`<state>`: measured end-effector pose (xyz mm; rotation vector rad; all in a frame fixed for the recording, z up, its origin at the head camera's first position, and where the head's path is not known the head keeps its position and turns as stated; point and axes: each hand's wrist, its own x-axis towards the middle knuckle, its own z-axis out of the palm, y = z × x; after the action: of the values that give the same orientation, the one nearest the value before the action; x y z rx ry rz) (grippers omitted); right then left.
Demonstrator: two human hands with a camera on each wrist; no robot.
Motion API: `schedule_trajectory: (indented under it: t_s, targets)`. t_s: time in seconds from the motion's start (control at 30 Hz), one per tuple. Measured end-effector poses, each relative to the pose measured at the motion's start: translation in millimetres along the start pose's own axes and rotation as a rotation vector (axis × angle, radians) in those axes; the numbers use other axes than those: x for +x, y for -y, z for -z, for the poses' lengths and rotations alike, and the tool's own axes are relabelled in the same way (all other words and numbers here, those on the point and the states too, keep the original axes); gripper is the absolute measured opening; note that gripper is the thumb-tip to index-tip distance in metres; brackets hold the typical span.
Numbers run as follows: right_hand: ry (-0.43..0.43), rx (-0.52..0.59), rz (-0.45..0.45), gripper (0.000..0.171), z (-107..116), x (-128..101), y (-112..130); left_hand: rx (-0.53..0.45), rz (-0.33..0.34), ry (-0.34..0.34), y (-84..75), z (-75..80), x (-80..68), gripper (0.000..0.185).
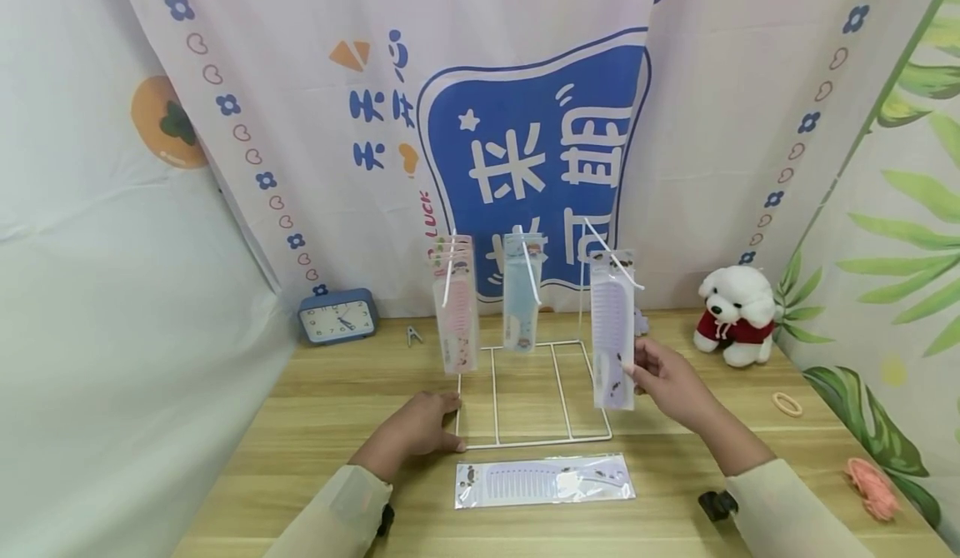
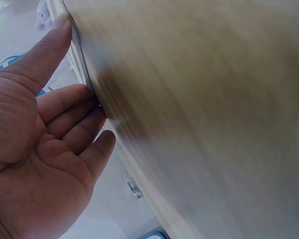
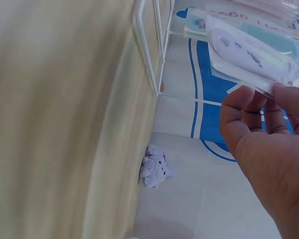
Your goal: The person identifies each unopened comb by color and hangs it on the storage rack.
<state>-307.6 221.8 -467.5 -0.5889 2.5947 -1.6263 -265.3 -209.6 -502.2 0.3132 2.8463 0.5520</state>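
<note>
A white wire display rack (image 1: 536,442) stands on the wooden table with three prongs slanting forward. At its front left corner, my left hand (image 1: 420,426) touches the base wire with thumb and fingertips, the fingers loosely extended. My right hand (image 1: 670,385) pinches the lower right edge of a clear packet with a purple comb (image 1: 612,333); the packet's top overlaps the right prong. On the left prong hang several pink comb packets (image 1: 457,316), and blue comb packets (image 1: 521,308) hang on the middle one. Another purple comb packet (image 1: 543,481) lies flat before the rack.
Toward the back left are a blue clock (image 1: 337,317) and a small clip (image 1: 413,336). A white plush dog (image 1: 737,315) sits at the back right, with a beige ring (image 1: 787,404) and a pink bundle (image 1: 872,489) nearer. A printed curtain (image 1: 375,233) hangs behind.
</note>
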Motion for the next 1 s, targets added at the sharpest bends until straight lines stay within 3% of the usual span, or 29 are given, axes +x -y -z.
schedule_trajectory:
  t_s: [0.3, 0.77, 1.0]
  targets:
    - [-0.032, 0.012, -0.016, 0.035, 0.5, 45.0, -3.2, 0.003, -0.006, -0.003, -1.3, 0.0, 0.0, 0.078]
    - [-0.061, -0.045, -0.033, 0.029, -3.5, 76.3, -10.8, -0.002, 0.002, -0.005, -3.3, 3.2, -1.7, 0.078]
    - [-0.074, -0.096, -0.084, 0.03, -7.0, 96.0, -13.4, 0.001, -0.008, 0.001, -0.1, 0.1, -1.3, 0.078]
